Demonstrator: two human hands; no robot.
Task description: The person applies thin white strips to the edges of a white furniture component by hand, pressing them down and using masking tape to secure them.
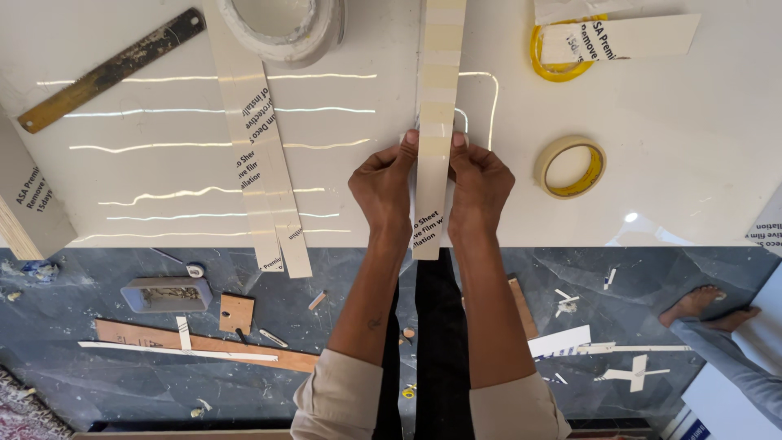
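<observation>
Head view: both hands pinch one long strip (436,122) lying lengthwise on the white board (692,163), near its front edge. Left hand (384,186) grips the strip's left edge, thumb tip up top; right hand (481,186) grips the right edge, likewise. Fingers curl under, so it's a real pinch, not a flat press.

To do this well, judging from the frame: keep both thumbs level w/ each other, pull evenly so the strip stays straight, and hold the edges only, not the face.

Strip looks pale cream, narrow, w/ lighter and darker bands across it along the far part. Near end shows white film w/ dark print and overhangs the board edge, above the dark floor (122,383). Far end runs out of frame at top.

Around it: two similar strips (261,155) lie to the left, a metal ruler (110,72) further left, a tape roll (570,165) to the right, a second roll (562,49) beyond it, a white tub (285,28) at top. Offcuts litter the floor. Another person's foot (694,305) shows at right.
</observation>
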